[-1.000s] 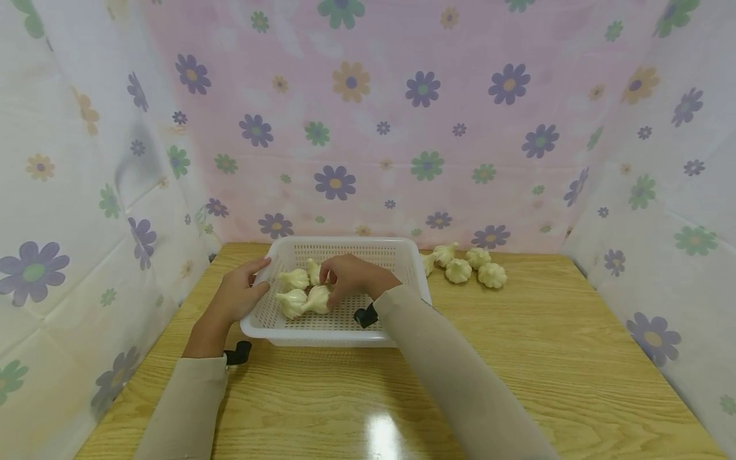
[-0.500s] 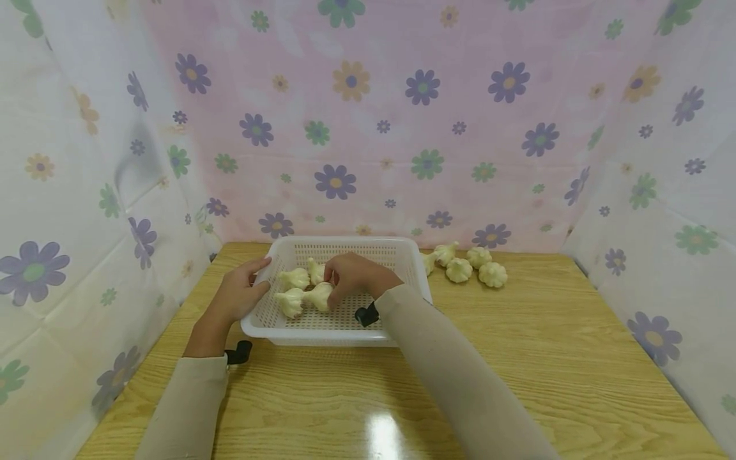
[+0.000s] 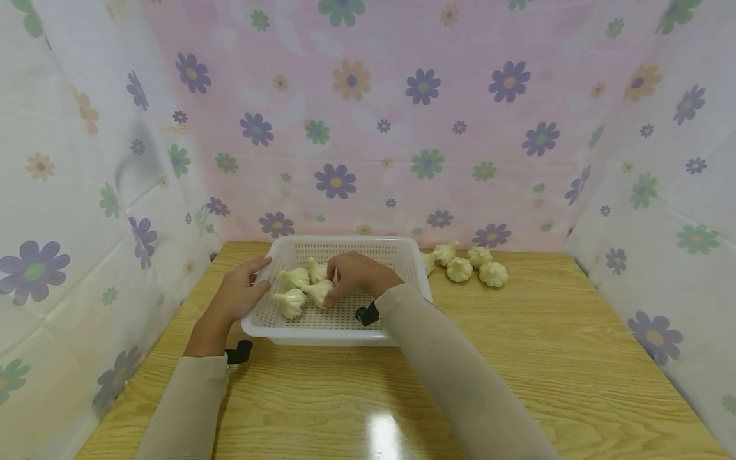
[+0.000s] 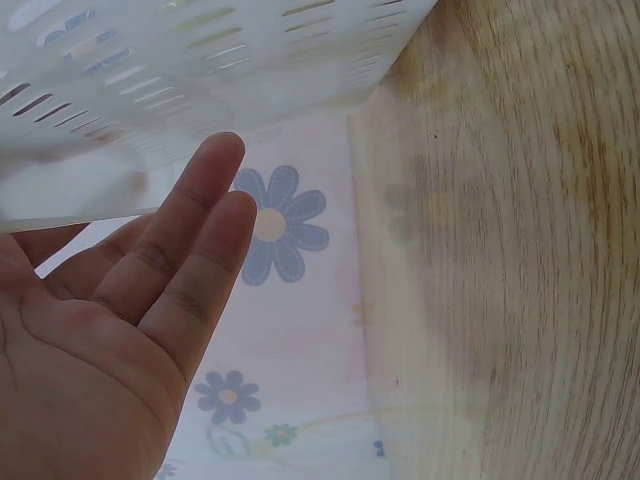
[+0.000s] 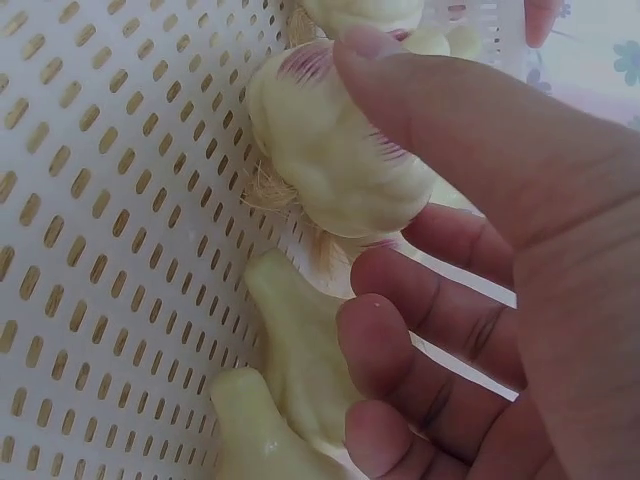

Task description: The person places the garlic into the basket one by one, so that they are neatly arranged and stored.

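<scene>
A white perforated plastic basket [image 3: 345,333] stands on the table with several pale garlic bulbs inside, at its left. My left hand [image 3: 237,295] holds the left rim, thumb and index finger at the edge; in the left wrist view other fingers [image 4: 195,245] extend nearly straight beneath the rim. Reaching into the basket, my right hand [image 3: 358,276] pinches a garlic bulb [image 5: 335,140] between thumb and index finger, its stem pointing left in the head view. Its remaining fingers curl loosely. Beside that bulb lie a front-left bulb [image 3: 290,303], a back-left bulb [image 3: 296,278] and a partly covered bulb [image 3: 315,271].
Several more garlic bulbs [image 3: 458,269] lie on the wooden table [image 3: 517,358] just right of the basket, one partly hidden by its edge. Flowered cloth [image 3: 391,147] walls the table at the back and both sides. Black wrist mounts [image 3: 238,352] sit at both cuffs.
The pinched bulb has turned, its stem end swinging toward the back. My right hand has shifted slightly right with it. The left hand and basket have stayed in place.
</scene>
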{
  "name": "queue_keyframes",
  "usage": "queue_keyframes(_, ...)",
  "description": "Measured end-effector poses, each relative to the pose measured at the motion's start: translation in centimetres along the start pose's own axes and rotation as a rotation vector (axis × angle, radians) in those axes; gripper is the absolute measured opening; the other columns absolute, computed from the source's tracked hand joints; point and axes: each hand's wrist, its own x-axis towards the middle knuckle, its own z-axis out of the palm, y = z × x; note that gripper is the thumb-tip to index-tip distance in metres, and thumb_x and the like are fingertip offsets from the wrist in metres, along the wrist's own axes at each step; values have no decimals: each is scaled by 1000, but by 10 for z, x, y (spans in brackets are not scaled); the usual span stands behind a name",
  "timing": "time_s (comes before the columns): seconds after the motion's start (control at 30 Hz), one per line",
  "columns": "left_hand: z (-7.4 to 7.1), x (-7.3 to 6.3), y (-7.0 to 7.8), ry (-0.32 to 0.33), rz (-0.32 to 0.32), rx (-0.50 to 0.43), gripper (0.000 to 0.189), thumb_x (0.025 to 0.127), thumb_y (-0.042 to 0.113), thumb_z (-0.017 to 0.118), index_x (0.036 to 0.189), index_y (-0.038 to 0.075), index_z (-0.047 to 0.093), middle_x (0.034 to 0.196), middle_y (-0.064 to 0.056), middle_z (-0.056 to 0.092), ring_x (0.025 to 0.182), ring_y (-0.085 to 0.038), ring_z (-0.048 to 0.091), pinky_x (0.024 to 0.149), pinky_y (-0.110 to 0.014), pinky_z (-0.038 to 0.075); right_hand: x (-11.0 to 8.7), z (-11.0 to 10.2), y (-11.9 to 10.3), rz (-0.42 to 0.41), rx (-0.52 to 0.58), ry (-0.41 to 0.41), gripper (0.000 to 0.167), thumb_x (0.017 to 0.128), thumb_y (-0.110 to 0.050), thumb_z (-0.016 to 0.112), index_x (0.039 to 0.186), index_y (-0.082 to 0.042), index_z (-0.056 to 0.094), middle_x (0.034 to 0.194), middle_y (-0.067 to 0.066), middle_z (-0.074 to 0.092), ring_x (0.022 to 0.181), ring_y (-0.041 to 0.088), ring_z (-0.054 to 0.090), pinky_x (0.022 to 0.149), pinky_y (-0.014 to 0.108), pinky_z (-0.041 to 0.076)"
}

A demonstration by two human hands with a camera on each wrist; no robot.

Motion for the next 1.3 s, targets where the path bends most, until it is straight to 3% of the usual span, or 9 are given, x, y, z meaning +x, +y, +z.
queue_keyframes(0.33,1,-1,-1,11,1,8,61,100,19,55,159,9,41,164,-22,37,129,-49,60,80,-46,64,-2,-2,-4,6,-22,1,47,77,-41,90,112,-19,68,92,-1,66,79,18,61,70,35,53)
queue_keyframes(0.83,2,2,-6,18,9,1,61,100,20,55,159,10,41,166,-18,36,129,-48,60,81,-47,64,-8,-24,-16,-55,-41,-23,68,84,-50,83,138,-15,62,112,4,71,96,16,65,85,36,57)
queue_keyframes(1.03,2,3,-5,18,2,7,62,100,20,55,160,11,41,163,-21,39,126,-48,62,78,-45,64,-23,-37,-13,-101,-48,52,63,87,-55,78,138,-21,61,116,1,70,96,13,65,85,36,57)
queue_keyframes(1.3,2,2,-6,7,-12,6,62,101,20,54,160,12,39,165,-20,36,131,-48,58,85,-48,63,-55,-49,4,-135,46,204,52,91,-51,76,133,-23,64,122,6,68,96,17,70,84,36,59)
